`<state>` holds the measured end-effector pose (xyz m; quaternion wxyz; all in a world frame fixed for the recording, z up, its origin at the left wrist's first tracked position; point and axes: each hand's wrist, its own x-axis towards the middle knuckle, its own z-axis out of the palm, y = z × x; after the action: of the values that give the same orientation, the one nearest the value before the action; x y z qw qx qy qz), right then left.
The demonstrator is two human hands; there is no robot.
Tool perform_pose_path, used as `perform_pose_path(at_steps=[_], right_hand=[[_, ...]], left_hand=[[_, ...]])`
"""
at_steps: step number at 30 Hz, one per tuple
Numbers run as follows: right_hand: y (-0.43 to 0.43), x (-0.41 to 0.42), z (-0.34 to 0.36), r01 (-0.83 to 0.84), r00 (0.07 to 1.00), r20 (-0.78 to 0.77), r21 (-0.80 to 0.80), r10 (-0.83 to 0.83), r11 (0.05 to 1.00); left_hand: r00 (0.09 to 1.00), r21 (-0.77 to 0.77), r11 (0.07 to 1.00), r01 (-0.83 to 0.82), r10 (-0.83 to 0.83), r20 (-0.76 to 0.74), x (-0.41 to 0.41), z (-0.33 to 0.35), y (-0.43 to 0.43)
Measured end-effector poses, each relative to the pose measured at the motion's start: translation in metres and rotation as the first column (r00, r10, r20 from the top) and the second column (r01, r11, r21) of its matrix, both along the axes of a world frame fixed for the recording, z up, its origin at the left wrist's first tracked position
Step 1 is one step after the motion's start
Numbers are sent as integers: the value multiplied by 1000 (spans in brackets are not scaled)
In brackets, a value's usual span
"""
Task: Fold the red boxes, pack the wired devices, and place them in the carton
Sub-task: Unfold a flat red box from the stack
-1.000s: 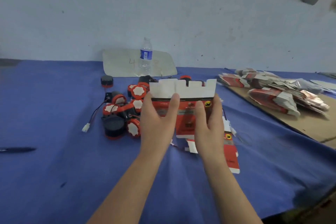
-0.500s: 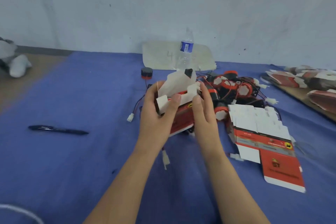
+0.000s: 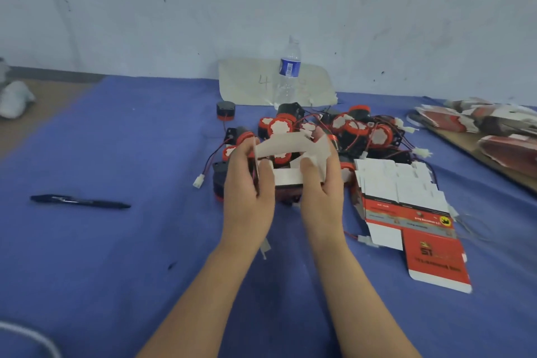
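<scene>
Blue cloth (image 3: 116,139) covers the table, and right at its middle both hands are at work on one box (image 3: 287,176). The left hand (image 3: 250,183) grips the box's left end, fingers curled round the edge and thumb on the near side. The right hand (image 3: 322,192) clamps the right end, thumb pressed on a white flap, fingers wrapped behind. The hands sit close together with the box between them, lifted just above the cloth. Its white inner flaps stand up and bend across the top; the red outside shows dark underneath, partly hidden by the hands.

Directly behind the box lies the heap of devices (image 3: 354,131), red and black with white discs, their red and black wires tangled. One white connector (image 3: 199,182) trails out to the left of the heap. A lone device (image 3: 225,111) sits apart at the back left.

Just right of the hands, a stack of flat boxes (image 3: 406,212) lies on the cloth, white flaps towards the devices, red panel nearest the camera. More unfolded boxes (image 3: 479,119) are piled far right on a brown board (image 3: 465,139).

At the back, a bottle (image 3: 289,73) stands in front of a pale sheet (image 3: 247,81) marked with a 4. A dark pen (image 3: 80,201) lies well off to the left.
</scene>
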<state>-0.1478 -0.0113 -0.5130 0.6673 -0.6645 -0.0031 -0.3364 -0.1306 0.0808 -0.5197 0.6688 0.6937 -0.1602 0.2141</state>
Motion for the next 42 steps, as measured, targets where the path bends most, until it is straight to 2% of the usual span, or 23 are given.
perform_pose_path(at_steps=[3, 6, 9, 10, 11, 16, 18, 20, 23, 25, 29, 37, 42], right_hand=[[4, 2, -3, 4, 1000, 18, -89, -2, 996], [4, 0, -3, -96, 995, 11, -134, 98, 986], [1, 0, -2, -269, 961, -72, -32, 266, 963], [-1, 1, -2, -281, 954, -102, 12, 281, 960], [-3, 2, -1, -262, 958, -117, 22, 263, 965], [-5, 3, -6, -143, 984, -130, -148, 124, 979], [-5, 5, -9, -70, 989, -140, -209, 42, 975], [-7, 7, -10, 6, 990, -138, -193, -33, 981], [-8, 10, -11, 28, 985, -167, -137, -51, 990], [-7, 9, -11, 7, 985, -168, -102, -25, 995], [-6, 7, -9, -46, 990, -138, -64, 37, 997], [1, 4, -7, -163, 985, -76, -145, 153, 976], [-1, -1, 1, -362, 930, -68, -9, 360, 932]], left_hand=[[999, 45, 999, 8, -6, -44, 2, -4, 0], [998, 58, 998, 3, 0, -56, 4, -7, 3], [998, 63, 998, -12, 15, -60, 8, -10, 6], [998, 71, 997, -8, 12, -65, 8, -10, 7], [998, 81, 997, 3, 3, -69, 9, -11, 7], [997, 117, 992, 46, -38, -71, 8, -11, 6], [992, 108, 988, 113, -105, -75, 7, -11, 5], [966, 55, 970, 237, -229, -122, 3, -7, 3], [908, -126, 929, 349, -369, -200, 2, -4, 2], [917, -101, 938, 332, -346, -199, 3, -1, 3], [961, 72, 966, 250, -238, -142, 3, -3, 3], [976, -124, 989, 77, -100, -194, 10, -9, 8], [989, -123, 991, 57, -73, -132, 8, -5, 11]])
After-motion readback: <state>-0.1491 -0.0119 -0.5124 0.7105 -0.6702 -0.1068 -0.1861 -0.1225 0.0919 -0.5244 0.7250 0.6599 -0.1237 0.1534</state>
